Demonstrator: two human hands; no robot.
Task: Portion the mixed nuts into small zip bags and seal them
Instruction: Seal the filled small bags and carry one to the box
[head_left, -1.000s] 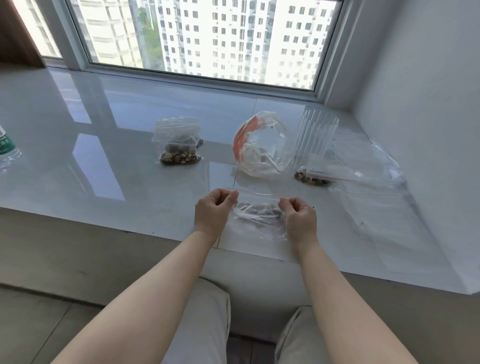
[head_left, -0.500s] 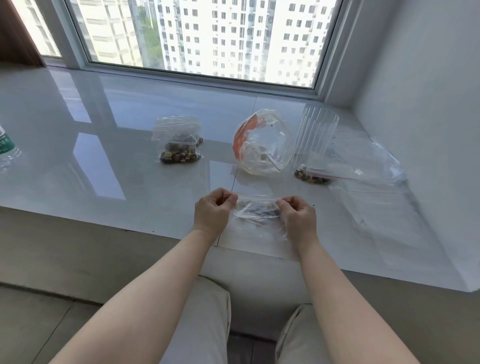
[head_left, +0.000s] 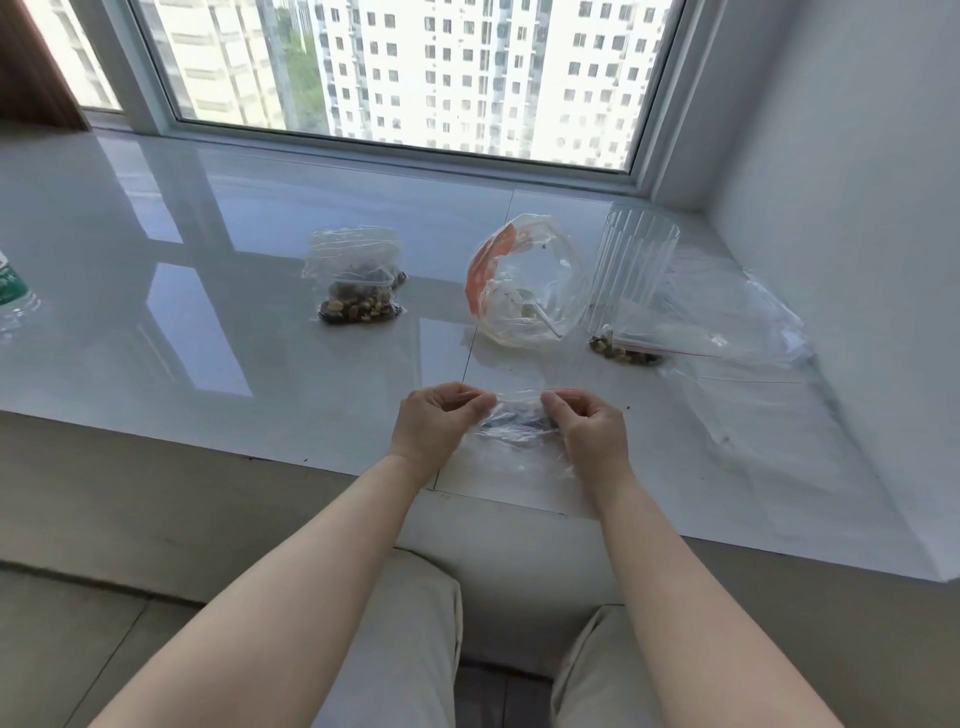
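At centre frame, the left hand (head_left: 434, 421) and right hand (head_left: 592, 431) pinch the top edge of a small zip bag (head_left: 519, 431) of nuts over the worktop (head_left: 208, 364), apparently pressing its seal shut; a filled bag (head_left: 356, 283) sits upper left, a ribbed cup (head_left: 631, 270) upper right.

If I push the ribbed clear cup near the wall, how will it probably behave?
The ribbed clear cup looks thin-walled and empty, so it is probably light and may slide easily on the glossy sill. It stands tall and narrows toward its base, so a push near the rim could tip it; on its side it would likely roll.
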